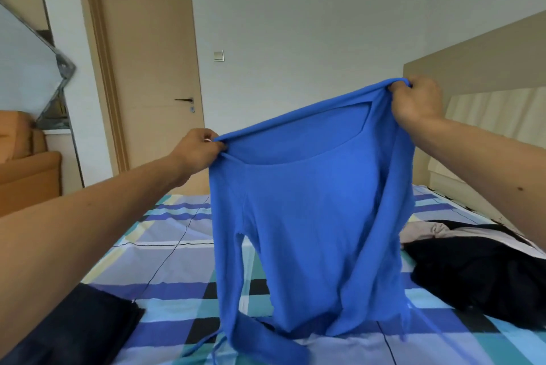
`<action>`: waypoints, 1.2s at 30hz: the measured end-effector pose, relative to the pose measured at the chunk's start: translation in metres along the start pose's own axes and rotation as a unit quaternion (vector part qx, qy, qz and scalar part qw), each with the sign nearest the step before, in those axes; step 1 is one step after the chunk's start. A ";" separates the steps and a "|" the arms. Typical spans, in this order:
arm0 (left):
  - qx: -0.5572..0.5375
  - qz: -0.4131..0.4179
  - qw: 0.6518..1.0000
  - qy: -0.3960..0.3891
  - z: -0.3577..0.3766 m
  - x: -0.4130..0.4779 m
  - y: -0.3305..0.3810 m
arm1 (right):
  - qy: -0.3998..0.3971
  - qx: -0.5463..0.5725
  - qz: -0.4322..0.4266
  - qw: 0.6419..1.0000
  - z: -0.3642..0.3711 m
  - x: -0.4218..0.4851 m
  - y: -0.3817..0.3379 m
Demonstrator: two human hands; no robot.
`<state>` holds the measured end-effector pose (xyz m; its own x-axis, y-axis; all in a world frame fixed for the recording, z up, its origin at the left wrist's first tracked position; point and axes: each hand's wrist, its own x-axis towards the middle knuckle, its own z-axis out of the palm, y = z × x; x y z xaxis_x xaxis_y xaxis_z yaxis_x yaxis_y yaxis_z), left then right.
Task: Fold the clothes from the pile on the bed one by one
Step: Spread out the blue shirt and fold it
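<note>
- Your left hand (198, 149) pinches one shoulder of the blue long-sleeved top (310, 217), fingers curled on the neckline edge. Your right hand (416, 101) grips the other shoulder and is held higher.
- Below you spreads the bed (165, 246) with its checked blue sheet.
- Between your hands the top hangs in the air above the bed, with its hem and sleeve ends touching the sheet.
- To your right, a pile of dark clothes (472, 270) lies on the bed, just beside the top.
- At the lower left, a dark navy garment (76, 326) lies flat on the sheet.
</note>
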<state>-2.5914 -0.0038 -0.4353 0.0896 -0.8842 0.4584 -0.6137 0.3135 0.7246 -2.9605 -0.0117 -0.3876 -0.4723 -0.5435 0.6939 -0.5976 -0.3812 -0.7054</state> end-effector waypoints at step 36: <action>-0.153 0.170 0.972 -0.059 -0.134 0.001 0.068 | -0.423 0.177 0.011 0.889 -0.137 0.003 -0.023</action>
<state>-2.5279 0.0633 -0.3165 -0.1782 -0.7398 0.6488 -0.3286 0.6662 0.6695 -3.0373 0.0976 -0.3493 0.2648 -0.8638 0.4287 -0.2817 -0.4945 -0.8223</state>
